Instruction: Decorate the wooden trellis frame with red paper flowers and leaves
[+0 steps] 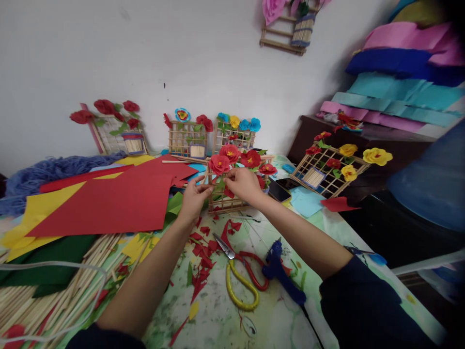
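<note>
A small wooden stick frame (232,203) stands upright on the table, dressed with red paper flowers (229,152) and green leaves. My left hand (193,196) grips the frame's left side, fingers closed on a stick. On the front of the frame, just under a red flower (219,165), my right hand (242,184) pinches something small and red or green that I cannot make out. Both forearms reach in from the bottom of the view.
Scissors with red and yellow handles (238,271) and a blue glue gun (279,271) lie near me among red paper scraps. Red (109,203), yellow and green paper sheets and wooden sticks (43,295) cover the left. Finished flower frames (189,135) lean on the wall; a phone (279,190) lies at right.
</note>
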Demonstrator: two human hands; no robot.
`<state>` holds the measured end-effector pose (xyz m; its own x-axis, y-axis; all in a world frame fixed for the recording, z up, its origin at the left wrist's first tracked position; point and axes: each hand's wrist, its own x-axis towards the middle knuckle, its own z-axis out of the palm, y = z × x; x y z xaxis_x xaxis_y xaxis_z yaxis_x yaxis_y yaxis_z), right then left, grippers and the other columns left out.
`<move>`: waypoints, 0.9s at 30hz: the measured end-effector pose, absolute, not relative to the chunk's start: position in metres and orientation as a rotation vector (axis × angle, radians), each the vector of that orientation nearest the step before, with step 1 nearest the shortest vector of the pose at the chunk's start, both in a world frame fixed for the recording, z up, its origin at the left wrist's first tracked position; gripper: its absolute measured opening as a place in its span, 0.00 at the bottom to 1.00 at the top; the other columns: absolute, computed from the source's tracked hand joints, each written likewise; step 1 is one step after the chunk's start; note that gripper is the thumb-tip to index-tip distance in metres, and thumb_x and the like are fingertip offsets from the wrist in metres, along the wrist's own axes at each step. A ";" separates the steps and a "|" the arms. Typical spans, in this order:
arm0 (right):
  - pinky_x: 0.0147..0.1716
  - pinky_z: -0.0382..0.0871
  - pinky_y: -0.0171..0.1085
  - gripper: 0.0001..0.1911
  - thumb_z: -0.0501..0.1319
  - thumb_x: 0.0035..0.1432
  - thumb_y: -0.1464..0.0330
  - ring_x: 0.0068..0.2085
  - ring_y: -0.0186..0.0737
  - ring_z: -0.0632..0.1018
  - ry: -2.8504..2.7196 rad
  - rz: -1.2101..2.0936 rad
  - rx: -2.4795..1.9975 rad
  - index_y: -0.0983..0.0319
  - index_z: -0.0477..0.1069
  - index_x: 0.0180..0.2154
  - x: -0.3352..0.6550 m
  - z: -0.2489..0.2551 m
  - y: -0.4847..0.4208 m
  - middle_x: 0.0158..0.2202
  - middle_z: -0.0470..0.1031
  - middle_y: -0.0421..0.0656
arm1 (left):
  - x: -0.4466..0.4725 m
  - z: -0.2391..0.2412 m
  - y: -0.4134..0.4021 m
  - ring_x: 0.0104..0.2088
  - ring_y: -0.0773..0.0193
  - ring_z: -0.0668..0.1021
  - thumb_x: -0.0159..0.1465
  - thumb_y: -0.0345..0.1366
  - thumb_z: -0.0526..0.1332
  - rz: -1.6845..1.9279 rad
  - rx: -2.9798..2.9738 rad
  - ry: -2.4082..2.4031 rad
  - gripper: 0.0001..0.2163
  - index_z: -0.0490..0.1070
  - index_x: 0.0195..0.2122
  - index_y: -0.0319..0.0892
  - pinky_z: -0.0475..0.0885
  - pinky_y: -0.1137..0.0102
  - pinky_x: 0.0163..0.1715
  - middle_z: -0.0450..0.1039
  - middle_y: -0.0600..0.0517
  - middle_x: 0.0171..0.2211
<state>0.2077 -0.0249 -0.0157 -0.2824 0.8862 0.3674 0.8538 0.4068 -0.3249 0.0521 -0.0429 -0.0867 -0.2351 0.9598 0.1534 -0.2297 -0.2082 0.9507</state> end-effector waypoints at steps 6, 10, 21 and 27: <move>0.28 0.59 0.33 0.12 0.56 0.56 0.64 0.31 0.40 0.75 -2.162 0.122 -1.467 0.59 0.78 0.32 0.206 -0.016 -0.026 0.31 0.79 0.42 | 0.051 -0.087 -0.043 0.30 0.66 0.75 0.43 0.36 0.70 1.593 1.024 1.051 0.30 0.62 0.47 0.39 0.66 0.70 0.35 0.73 0.56 0.27; 0.28 0.59 0.32 0.11 0.57 0.56 0.64 0.31 0.39 0.75 -2.146 0.129 -1.459 0.59 0.77 0.31 0.207 -0.015 -0.026 0.31 0.79 0.42 | 0.052 -0.086 -0.044 0.31 0.66 0.75 0.44 0.36 0.70 1.593 1.035 1.042 0.30 0.62 0.48 0.39 0.66 0.70 0.36 0.73 0.55 0.27; 0.30 0.60 0.32 0.11 0.56 0.56 0.64 0.32 0.38 0.75 -2.135 0.157 -1.452 0.60 0.77 0.32 0.208 -0.016 -0.024 0.31 0.78 0.42 | 0.053 -0.083 -0.044 0.32 0.65 0.76 0.44 0.37 0.70 1.564 1.030 1.043 0.31 0.63 0.49 0.39 0.67 0.69 0.36 0.73 0.54 0.29; 0.29 0.59 0.32 0.11 0.57 0.56 0.64 0.31 0.38 0.75 -2.122 0.166 -1.461 0.60 0.77 0.33 0.208 -0.015 -0.025 0.31 0.79 0.42 | 0.053 -0.082 -0.044 0.30 0.67 0.76 0.42 0.35 0.71 1.591 0.981 1.018 0.31 0.64 0.48 0.39 0.67 0.71 0.33 0.73 0.55 0.28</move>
